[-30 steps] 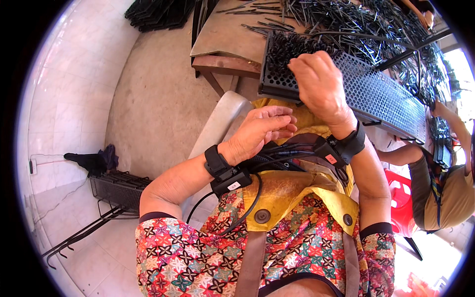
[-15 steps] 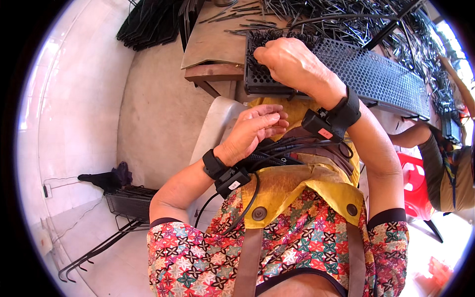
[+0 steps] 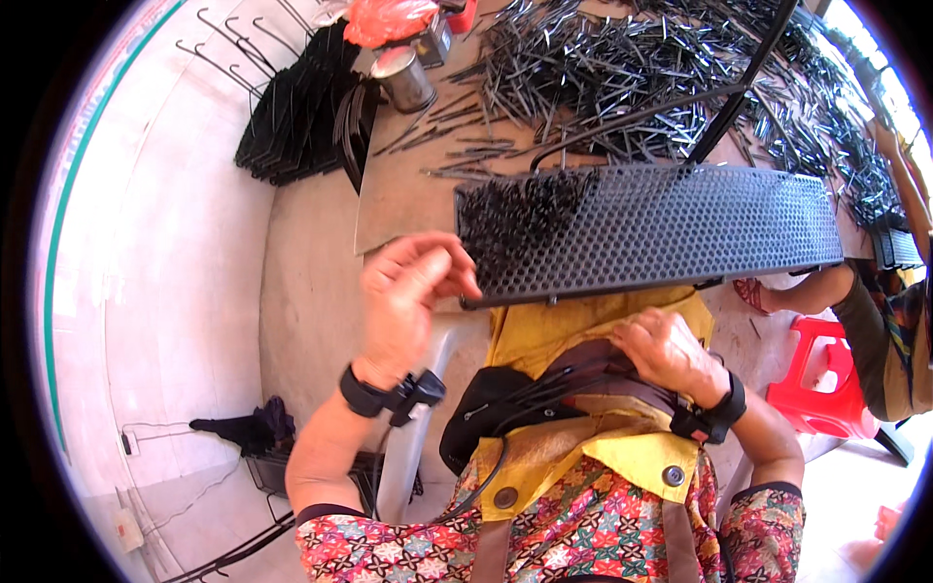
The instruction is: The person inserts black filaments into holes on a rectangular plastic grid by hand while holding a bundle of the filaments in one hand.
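A long black perforated tray [image 3: 661, 228] lies across the table's near edge, its left end filled with dark bristly pieces [image 3: 515, 219]. Beside its left near corner is my left hand [image 3: 408, 296], fingers loosely bent and apart, with nothing visible in them. Over my lap, my right hand [image 3: 671, 355] is closed, fingertips turned down at the brown and yellow apron [image 3: 607, 325]. Thin dark pieces [image 3: 583, 369] lie in the lap by those fingertips; whatever the fingers hold is hidden.
Black slender pieces [image 3: 622, 78] are heaped on the table [image 3: 398, 199], near a metal can [image 3: 403, 83] and red plastic bag [image 3: 389, 21]. Black hooked racks [image 3: 301, 121] stand far left. At right, another person [image 3: 899, 340] sits near a red stool [image 3: 826, 384].
My right hand has left the tray's left end and come down to my lap. My left hand has moved left to the tray's corner. The view has shifted, showing more of the table.
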{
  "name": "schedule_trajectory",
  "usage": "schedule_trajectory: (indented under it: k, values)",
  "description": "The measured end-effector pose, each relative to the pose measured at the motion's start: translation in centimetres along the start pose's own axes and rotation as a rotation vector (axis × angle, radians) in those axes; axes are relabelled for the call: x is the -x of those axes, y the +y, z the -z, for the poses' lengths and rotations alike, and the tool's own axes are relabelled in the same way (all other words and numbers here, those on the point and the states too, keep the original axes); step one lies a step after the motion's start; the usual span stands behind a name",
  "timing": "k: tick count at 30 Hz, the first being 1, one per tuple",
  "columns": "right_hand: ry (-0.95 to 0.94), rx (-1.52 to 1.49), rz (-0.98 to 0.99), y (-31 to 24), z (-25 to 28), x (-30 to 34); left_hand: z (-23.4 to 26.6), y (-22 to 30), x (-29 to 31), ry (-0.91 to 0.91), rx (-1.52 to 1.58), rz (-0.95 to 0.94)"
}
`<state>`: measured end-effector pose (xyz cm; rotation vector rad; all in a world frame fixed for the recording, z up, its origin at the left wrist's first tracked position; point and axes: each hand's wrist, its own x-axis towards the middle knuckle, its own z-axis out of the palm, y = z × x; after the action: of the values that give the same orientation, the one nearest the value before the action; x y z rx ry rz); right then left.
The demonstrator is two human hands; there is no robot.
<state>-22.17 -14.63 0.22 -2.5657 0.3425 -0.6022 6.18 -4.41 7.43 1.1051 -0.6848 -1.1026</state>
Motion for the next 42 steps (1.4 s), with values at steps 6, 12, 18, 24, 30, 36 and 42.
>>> schedule_trajectory:
  k: [6,12,18,24,30,36,42]
  values:
    - [-0.036,-0.121,-0.316,2.7,-0.8,4.8,-3.4,3.9,-12.1,-0.106,-0.401,-0.17]
    - [0.0,-0.111,-0.34,4.2,-0.6,5.1,-9.3,-0.3,-24.3,-0.569,-1.28,-0.69]
    - [0.005,-0.039,-0.319,5.1,0.1,5.5,-16.5,-7.5,-30.2,-0.9,-1.249,-0.954]
    - [-0.04,-0.031,-0.296,6.6,0.0,6.6,-18.3,-10.7,-29.2,-0.929,-1.764,-0.735]
    - [-0.087,-0.018,-0.366,6.8,1.0,6.4,-17.2,-13.3,-29.8,-0.77,-1.889,-1.103]
    - [-0.101,0.012,-0.327,6.9,1.3,6.6,-11.4,-11.7,-28.9,-0.734,-1.817,-1.145]
    - [-0.117,-0.024,-0.273,6.6,0.5,6.8,-2.9,-6.9,-26.8,-0.864,-1.752,-0.911]
